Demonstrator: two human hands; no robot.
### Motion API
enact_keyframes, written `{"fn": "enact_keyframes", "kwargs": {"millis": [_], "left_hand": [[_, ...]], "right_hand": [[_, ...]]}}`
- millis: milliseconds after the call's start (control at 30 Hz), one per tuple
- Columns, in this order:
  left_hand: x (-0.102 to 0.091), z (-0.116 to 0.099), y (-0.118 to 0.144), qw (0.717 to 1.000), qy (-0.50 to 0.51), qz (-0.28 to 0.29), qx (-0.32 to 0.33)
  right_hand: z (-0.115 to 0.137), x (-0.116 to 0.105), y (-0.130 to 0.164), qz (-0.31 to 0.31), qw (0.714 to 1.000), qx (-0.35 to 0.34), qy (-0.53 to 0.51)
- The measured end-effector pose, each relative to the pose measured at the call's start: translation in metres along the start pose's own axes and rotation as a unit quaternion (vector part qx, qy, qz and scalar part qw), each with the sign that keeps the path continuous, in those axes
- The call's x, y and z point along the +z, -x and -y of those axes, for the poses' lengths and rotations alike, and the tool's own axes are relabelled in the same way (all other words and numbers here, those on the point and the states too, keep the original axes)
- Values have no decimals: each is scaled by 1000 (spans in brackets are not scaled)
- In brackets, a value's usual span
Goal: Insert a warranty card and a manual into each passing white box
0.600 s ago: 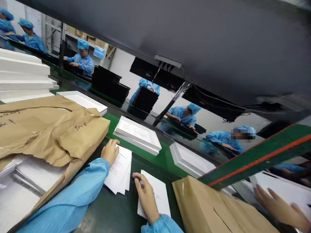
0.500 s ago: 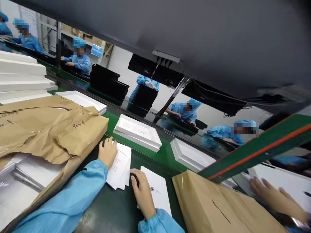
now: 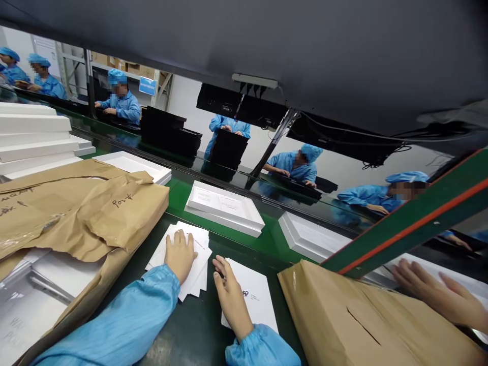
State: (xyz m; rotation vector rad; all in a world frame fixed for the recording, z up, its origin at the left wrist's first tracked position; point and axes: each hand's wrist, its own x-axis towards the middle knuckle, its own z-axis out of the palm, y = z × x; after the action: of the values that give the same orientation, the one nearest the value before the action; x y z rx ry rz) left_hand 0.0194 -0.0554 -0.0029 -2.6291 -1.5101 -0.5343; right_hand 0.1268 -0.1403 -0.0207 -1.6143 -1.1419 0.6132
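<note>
Under my left hand [image 3: 180,255] lies a fanned pile of white printed sheets [image 3: 199,274]; the palm is down on it with the fingers spread. My right hand [image 3: 229,295] is beside another white printed paper stack [image 3: 260,300], partly over its left edge. Its fingers are stretched out and slightly curved, and I see nothing held in them. To the left is a torn brown paper package [image 3: 141,203] with handwriting, and white sheets and clear plastic show through its opening. A closed brown paper package [image 3: 324,305] stands on the right.
Shallow white boxes [image 3: 244,223] rest along the green belt [image 3: 177,195], one with printed paper inside. White boxes are stacked [image 3: 34,124] at far left. A green post with an orange stripe [image 3: 412,218] slants at right, near a co-worker's hand [image 3: 438,295]. Other people work across the line.
My left hand has moved from the sheets' upper left edge onto the pile and flattened. Those sheets are now more fanned out. My right hand's fingers have straightened.
</note>
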Motion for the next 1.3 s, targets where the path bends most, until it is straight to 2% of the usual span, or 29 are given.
{"fn": "enact_keyframes", "kwargs": {"millis": [67, 167, 367, 500, 567, 633, 700, 767, 833, 900, 967, 1033, 1100, 1167, 1233, 1300], "left_hand": [[7, -3, 4, 1000, 2, 8, 12], [22, -16, 13, 996, 23, -8, 82], [36, -23, 17, 987, 62, -44, 144], [28, -27, 20, 965, 130, -81, 210], [19, -30, 23, 940, 187, -91, 271], [10, -30, 22, 920, 239, -95, 294], [3, -24, 18, 927, 276, -104, 234], [1, -14, 10, 935, 314, -101, 130], [3, -4, 1, 922, 379, -56, 61], [5, 3, -5, 890, 454, 23, 50], [6, 6, -8, 845, 518, 96, 89], [8, 6, -9, 808, 564, 128, 115], [10, 7, -10, 799, 590, 95, 71], [14, 10, -13, 800, 599, 26, -18], [17, 14, -17, 793, 603, -19, -80], [19, 18, -20, 790, 603, -31, -104]], "right_hand": [[4, 2, 2, 26, 998, 30, -48], [8, 3, 3, 40, 985, 72, -154], [13, 5, 6, -32, 940, 114, -320], [9, 3, 1, -79, 898, 151, -405], [8, -2, -3, -72, 899, 140, -408], [10, -10, -7, -64, 912, 111, -389], [13, -21, -11, -72, 926, 79, -362], [15, -31, -14, -85, 935, 50, -341], [18, -39, -16, -93, 944, 27, -317], [19, -44, -17, -101, 956, 9, -276], [20, -47, -18, -110, 966, -2, -232], [20, -51, -18, -124, 970, -4, -209], [20, -58, -19, -139, 977, -6, -159], [18, -68, -18, -135, 991, -4, -12], [15, -76, -16, -119, 983, 7, 142], [11, -81, -11, -110, 962, 40, 245]]}}
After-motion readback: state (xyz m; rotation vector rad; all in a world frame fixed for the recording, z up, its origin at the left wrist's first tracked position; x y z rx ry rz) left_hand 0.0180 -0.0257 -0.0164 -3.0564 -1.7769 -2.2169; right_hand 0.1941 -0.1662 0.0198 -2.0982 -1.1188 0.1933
